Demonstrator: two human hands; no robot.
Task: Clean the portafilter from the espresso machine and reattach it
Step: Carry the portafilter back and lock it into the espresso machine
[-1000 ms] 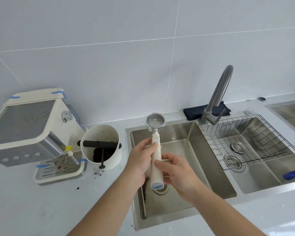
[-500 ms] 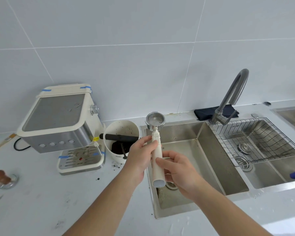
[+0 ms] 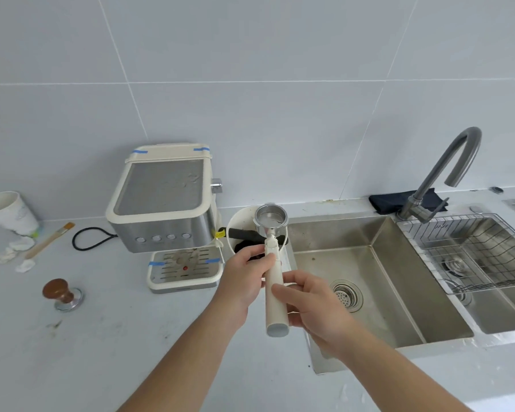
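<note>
Holding one portafilter (image 3: 275, 281) by its cream handle, the left hand (image 3: 244, 281) and the right hand (image 3: 312, 304) both wrap around it; its shiny cup sits over one white bin (image 3: 238, 221). One espresso machine (image 3: 164, 203) stands to the left; one sink (image 3: 378, 278) lies to the right.

Light: we see bright, even, soft daylight.
Shadows: faint ones under the coffee machine (image 3: 164, 203).
Glare: mild sheen on the sink (image 3: 378, 281) at 3 o'clock.
Distortion: wall tile lines bend towards the edges.
Focus: slightly soft overall.
</note>
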